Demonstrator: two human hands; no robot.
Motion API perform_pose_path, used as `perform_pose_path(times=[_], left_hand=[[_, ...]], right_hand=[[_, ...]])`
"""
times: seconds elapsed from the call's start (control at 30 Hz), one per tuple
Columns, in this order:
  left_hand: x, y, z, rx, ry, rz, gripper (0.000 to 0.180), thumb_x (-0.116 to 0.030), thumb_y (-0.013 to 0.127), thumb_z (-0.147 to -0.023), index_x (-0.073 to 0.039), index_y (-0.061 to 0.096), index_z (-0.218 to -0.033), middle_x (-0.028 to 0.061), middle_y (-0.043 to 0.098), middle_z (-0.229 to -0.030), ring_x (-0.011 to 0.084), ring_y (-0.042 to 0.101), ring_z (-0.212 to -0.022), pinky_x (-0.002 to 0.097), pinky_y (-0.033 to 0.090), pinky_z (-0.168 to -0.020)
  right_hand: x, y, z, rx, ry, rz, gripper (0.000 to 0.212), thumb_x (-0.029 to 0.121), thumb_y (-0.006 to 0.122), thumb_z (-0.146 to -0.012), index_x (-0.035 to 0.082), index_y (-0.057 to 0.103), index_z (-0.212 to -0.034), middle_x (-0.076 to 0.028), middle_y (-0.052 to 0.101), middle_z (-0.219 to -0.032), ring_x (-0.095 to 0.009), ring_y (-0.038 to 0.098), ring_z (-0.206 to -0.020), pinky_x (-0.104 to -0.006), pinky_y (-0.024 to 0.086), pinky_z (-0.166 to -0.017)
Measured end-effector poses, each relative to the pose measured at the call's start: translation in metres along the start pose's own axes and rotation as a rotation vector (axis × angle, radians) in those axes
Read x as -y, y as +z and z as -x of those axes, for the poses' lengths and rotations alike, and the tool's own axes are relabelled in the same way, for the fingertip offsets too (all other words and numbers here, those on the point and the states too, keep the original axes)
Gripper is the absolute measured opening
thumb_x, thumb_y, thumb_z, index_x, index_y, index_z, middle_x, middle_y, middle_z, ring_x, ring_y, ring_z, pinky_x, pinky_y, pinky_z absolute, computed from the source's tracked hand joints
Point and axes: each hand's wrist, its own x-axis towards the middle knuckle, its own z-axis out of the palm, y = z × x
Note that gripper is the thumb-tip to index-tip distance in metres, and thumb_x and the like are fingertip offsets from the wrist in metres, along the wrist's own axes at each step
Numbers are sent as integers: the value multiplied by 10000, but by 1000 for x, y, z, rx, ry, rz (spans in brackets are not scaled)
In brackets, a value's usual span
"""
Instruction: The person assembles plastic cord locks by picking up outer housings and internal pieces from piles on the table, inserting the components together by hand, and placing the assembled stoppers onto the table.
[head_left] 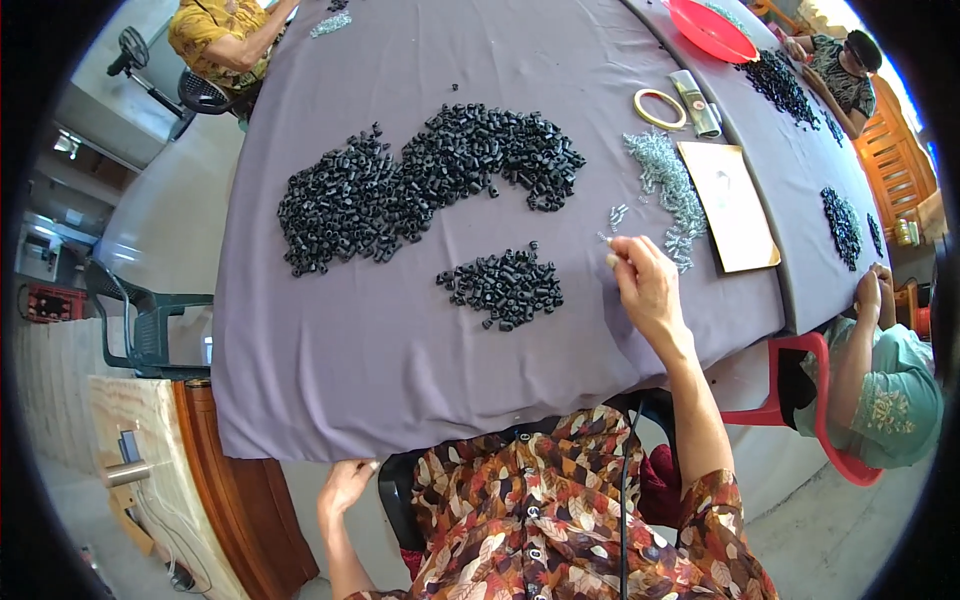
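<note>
My right hand is over the right part of the table, thumb and fingers brought together in a pinch. A tiny silvery piece shows beside its fingertips, but I cannot make out what the pinch holds. Just beyond lie a few small clear-silvery pieces, with a long heap of the same pieces to their right. My left hand is low at the table's front edge; its fingers are partly hidden. Between the hands and farther in, a small pile of short black plastic tubes lies in front of a large pile of them.
Right of the silvery heap are a tan board, a roll of tape and a packet. A red basin stands far right. People sit around the grey-purple cloth. A green chair stands left, beside a wooden cabinet.
</note>
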Motion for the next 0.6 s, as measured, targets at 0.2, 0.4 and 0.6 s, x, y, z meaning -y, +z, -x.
perform_pose_path(times=[0.2,0.4,0.6], left_hand=[[-62,-49,42,247,61,132,324,-297,593,-830,11,602,-733,64,593,-612,96,567,-595,284,457,-565],[-180,-71,20,161,446,220,154,-149,586,-846,0,599,-806,73,609,-662,136,580,-606,286,465,-578],[-290,-51,-70,-285,1098,131,91,-37,533,-836,18,580,-892,150,592,-868,312,590,-814,380,475,-728]], right_hand=[[-14,19,-19,-21,-11,189,97,88,573,-801,44,580,-887,-105,567,-846,-302,592,-753,-390,483,-654],[-9,19,-15,67,-33,217,79,83,547,-815,40,501,-862,-127,519,-826,-317,568,-750,-409,458,-657],[-8,13,14,-52,24,-63,93,19,533,-821,23,473,-893,-163,529,-776,-347,551,-719,-394,446,-651]])
